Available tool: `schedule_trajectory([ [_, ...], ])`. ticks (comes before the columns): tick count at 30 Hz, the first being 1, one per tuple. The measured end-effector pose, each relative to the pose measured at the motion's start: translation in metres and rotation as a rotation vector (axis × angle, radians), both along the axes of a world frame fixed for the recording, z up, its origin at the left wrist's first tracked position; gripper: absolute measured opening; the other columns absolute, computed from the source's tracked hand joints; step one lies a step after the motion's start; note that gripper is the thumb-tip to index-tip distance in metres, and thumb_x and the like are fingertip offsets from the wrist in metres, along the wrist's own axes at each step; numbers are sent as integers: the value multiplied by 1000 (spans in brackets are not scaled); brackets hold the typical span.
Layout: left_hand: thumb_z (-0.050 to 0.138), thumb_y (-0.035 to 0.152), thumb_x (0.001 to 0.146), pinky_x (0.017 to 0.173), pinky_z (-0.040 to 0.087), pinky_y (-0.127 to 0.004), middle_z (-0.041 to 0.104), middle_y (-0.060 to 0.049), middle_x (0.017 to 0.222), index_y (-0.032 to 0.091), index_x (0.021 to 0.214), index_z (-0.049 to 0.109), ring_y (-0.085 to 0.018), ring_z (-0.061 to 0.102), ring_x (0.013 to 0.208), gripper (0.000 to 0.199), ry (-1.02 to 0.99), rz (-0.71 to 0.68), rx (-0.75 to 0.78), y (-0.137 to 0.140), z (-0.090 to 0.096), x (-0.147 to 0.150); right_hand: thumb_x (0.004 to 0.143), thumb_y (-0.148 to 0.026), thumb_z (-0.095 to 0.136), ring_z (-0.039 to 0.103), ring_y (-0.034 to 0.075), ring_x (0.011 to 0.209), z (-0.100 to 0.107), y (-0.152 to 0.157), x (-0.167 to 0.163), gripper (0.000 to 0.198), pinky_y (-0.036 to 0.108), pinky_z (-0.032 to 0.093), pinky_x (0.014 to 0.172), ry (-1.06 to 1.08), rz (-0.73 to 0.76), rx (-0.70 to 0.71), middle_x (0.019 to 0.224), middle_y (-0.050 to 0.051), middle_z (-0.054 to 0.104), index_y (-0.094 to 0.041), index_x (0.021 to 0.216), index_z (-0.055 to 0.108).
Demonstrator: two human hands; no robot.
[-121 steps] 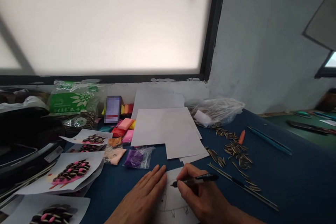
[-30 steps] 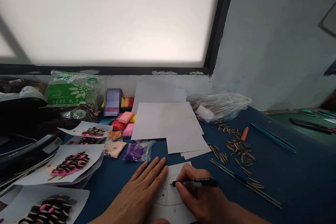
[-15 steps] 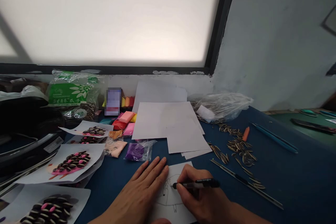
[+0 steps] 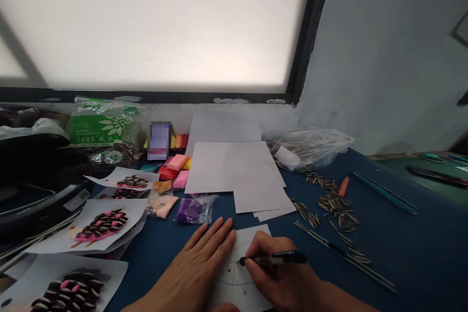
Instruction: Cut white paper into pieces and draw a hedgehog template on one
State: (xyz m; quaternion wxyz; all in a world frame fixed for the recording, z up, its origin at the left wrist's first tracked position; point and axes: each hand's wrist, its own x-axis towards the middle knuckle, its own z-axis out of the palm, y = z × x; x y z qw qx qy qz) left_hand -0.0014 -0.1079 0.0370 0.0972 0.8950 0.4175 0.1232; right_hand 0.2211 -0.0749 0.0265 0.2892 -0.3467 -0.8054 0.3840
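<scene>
My right hand [image 4: 278, 265] is closed around a black pen [image 4: 283, 257], its tip on a small white sheet of paper [image 4: 252, 234]. Thin black lines on that sheet form a rounded outline with a dot, small marks and a short leg-like shape below; part of the drawing is hidden under my hands. Flat along the sheet's left side lies my left hand [image 4: 204, 258], fingers stretched out and pointing away from me. Just beyond its fingertips is a purple clay packet [image 4: 190, 209].
Finished seed-and-clay pictures [image 4: 106, 224] lie on the left. Blank papers [image 4: 226, 165], clay packets [image 4: 177, 162], a phone [image 4: 159, 141] and a green seed bag [image 4: 97, 129] stand behind. Sunflower seeds [image 4: 340, 209], metal tweezers [image 4: 347, 256] and blue tweezers [image 4: 387, 195] are at the right.
The pen tip has shifted very slightly down on the drawing. My left hand stays flat in place, and the whole view has drifted a little.
</scene>
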Motion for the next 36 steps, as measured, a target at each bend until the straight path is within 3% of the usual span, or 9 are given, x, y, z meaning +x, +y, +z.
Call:
schedule_trajectory([
  [6, 53, 69, 92, 117, 24, -44, 21, -9, 158, 20, 155, 28, -31, 27, 144, 83, 16, 4, 6, -1, 1, 0, 87, -23, 50, 45, 11, 49, 2, 1, -1, 13, 23, 33, 46, 8, -20, 67, 60, -2, 53, -20, 74, 49],
  [10, 52, 68, 93, 117, 24, -44, 24, -11, 157, 18, 154, 30, -32, 29, 143, 83, 22, 3, 12, -2, 1, 0, 87, -23, 49, 44, 11, 49, 4, -1, 0, 12, 22, 34, 46, -17, -8, 34, 61, -2, 52, -20, 76, 49],
  [16, 54, 67, 93, 116, 27, -48, 23, -8, 158, 27, 157, 17, -34, 30, 142, 84, -11, -2, 12, -2, 3, 0, 86, -23, 50, 43, 11, 48, 5, -3, 1, 12, 22, 33, 46, -15, -22, 32, 60, -3, 51, -21, 75, 48],
  [30, 57, 67, 91, 115, 27, -51, 21, -6, 159, 32, 157, 8, -35, 28, 143, 89, -43, 6, -18, -2, 2, 0, 88, -23, 50, 42, 10, 46, 4, -8, 3, 12, 22, 34, 46, 52, -30, 57, 57, -5, 47, -22, 77, 46],
  [36, 54, 67, 93, 116, 24, -51, 21, -11, 158, 22, 154, 32, -35, 24, 143, 79, -6, 11, -57, -1, 4, 0, 90, -23, 48, 40, 10, 45, 6, -14, 4, 11, 23, 33, 46, 37, -42, 65, 57, -6, 45, -21, 79, 47],
])
